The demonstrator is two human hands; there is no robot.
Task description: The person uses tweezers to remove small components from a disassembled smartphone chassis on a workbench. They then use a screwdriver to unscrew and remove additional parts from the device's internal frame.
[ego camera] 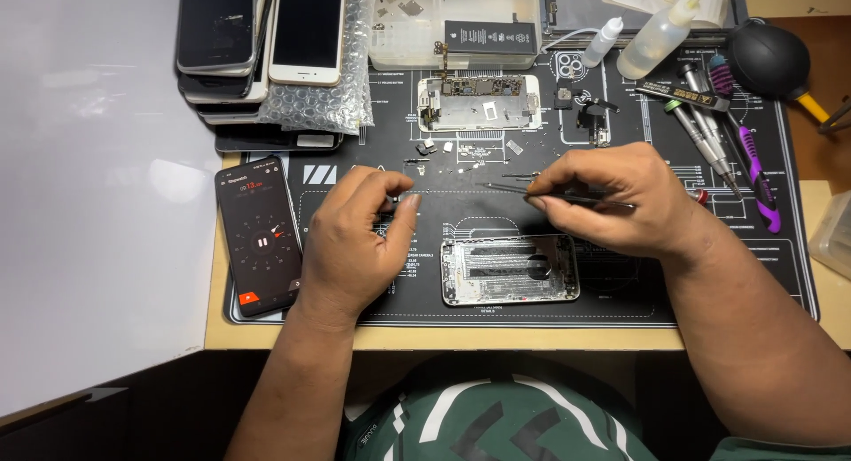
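Across the middle of the frame, a black repair mat [620, 301] with white outline drawings, resting on a pale wooden table [824, 293]. At upper left, a stack of phones [226, 44] lying screen up, next to a sheet of bubble wrap [324, 102]. At left centre, a dark phone [260, 238] with a lit timer screen and a red button, lying flat on the mat's edge. At lower centre, an opened phone shell [510, 269], silvery, with black strips inside; probably light and stiff, thin-walled, best gripped by the long edges, away from the bare insides. At upper centre, a second stripped phone frame [479, 102] with a circuit board showing, below a clear plastic parts tray [456, 22] carrying a flat black battery with white print. At upper right, two squeeze bottles [660, 31], a black rubber blower [767, 58], and screwdrivers [709, 133], one with a purple handle.

Left of centre, left hand [350, 244], fingers curled, thumb and forefinger pinched on a tiny part [409, 197] too small to identify; likely featherlight, easily dropped or lost. Right of centre, right hand [620, 199], fingers pressed together around slim tweezers [532, 193], tips pointing left toward that part; hard, thin, springy, held at mid-length. Between the hands and the upper frame, scattered small screws and brackets [461, 151].
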